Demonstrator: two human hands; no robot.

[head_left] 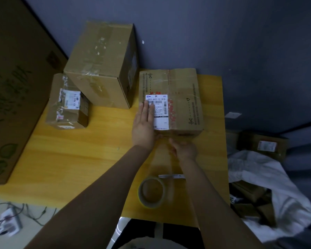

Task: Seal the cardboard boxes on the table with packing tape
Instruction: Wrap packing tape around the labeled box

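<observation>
A yellow wooden worktop [79, 159] carried the boxes. At its left edge a very large carton [16, 87] with green printing rose out of view. A tall cardboard box [104, 65], its top crossed with old clear tape, stood at the back. Just right of it lay the flatter cardboard box [183, 97], with dashed cut lines printed on its top and a white shipping label [158, 112] stuck near its left side. A small, scuffed parcel [68, 105] sat at the left, touching the tall box. Off the worktop's right edge, a white bag [258, 177] held more cardboard.

A roll of clear packing tape [149, 203] lay on the worktop near the front edge, well apart from the flat box, with a short white strip [171, 176] just beyond it.

The left hand [144, 123] lay flat on the flat box's top, fingers straight over the label's left edge. The right hand [184, 150] was at that box's near side, thumb towards it; blur hid its fingers, so its grip could not be told.
</observation>
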